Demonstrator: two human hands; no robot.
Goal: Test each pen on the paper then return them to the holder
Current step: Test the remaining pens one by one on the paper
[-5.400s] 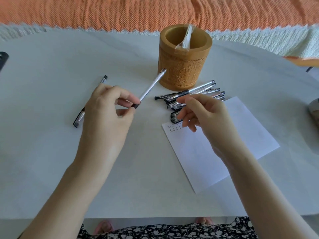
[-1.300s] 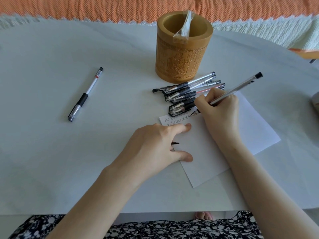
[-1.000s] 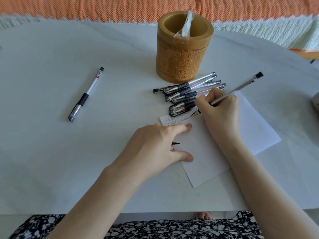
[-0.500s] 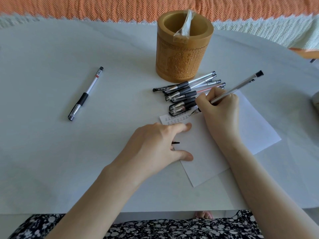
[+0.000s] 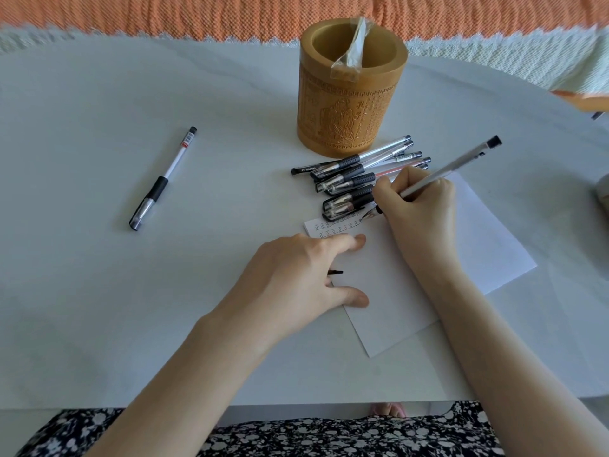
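Note:
My right hand [image 5: 417,209] grips a white pen [image 5: 451,168] with its tip down on the top left corner of the white paper [image 5: 478,245], beside small rows of written marks. My left hand [image 5: 296,282] lies flat on the paper's left edge, and a small black pen cap [image 5: 336,272] pokes out under its fingers. Several capped pens lie in a pile [image 5: 356,176] just behind the paper. The carved wooden holder [image 5: 351,103] stands behind the pile with a clear plastic wrapper in it. One capped pen [image 5: 163,179] lies alone at the left.
The white table [image 5: 99,291] has its front edge near my patterned lap. An orange cloth with white trim [image 5: 164,14] runs along the back. A grey object [image 5: 603,192] shows at the right edge.
The pen moved from my left hand to my right, which writes at the paper's corner. My left hand came down onto the paper. In the last second only small pen strokes show.

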